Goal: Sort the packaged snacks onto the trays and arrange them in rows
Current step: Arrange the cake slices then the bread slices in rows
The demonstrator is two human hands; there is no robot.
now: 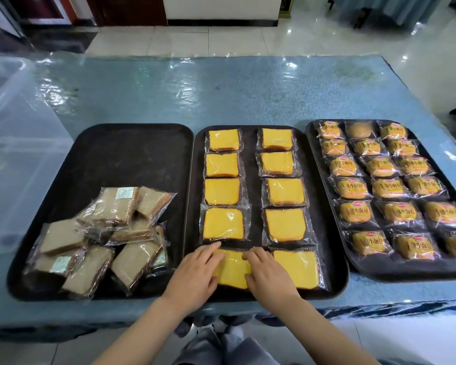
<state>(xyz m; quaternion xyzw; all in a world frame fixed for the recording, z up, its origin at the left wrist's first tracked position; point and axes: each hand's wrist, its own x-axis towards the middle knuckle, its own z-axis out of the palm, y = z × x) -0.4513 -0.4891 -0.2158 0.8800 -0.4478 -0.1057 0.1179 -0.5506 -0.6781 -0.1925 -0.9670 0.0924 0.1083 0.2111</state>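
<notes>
Yellow cake in clear wrap, the nearest yellow cake packet [233, 268], lies at the lower centre of the frame on the middle tray [253, 180], in the left column. Its long axis runs from near to far, slightly tilted. The left hand [195, 277] rests flat on its left edge and the right hand [267, 276] on its right edge; each grip is released, fingers spread and pressing on the wrap, not closed around it. Just to the right lies another yellow packet [298, 268], touching the right hand.

Beyond the hands, the other yellow packets [223, 192] stand in two columns running away toward the upper part of the frame, with a bare dark strip between the columns.

On the left tray [132, 154], at the lower left, brown cake packets [100, 238] lie in a loose heap, pointing in different directions, some overlapping. The far half of this tray is bare.

On the right tray [379, 271], small bread packets [390, 188] with red and yellow labels sit in three columns.

All three trays rest side by side on the blue desk [221, 96], which is covered with shiny plastic film.
</notes>
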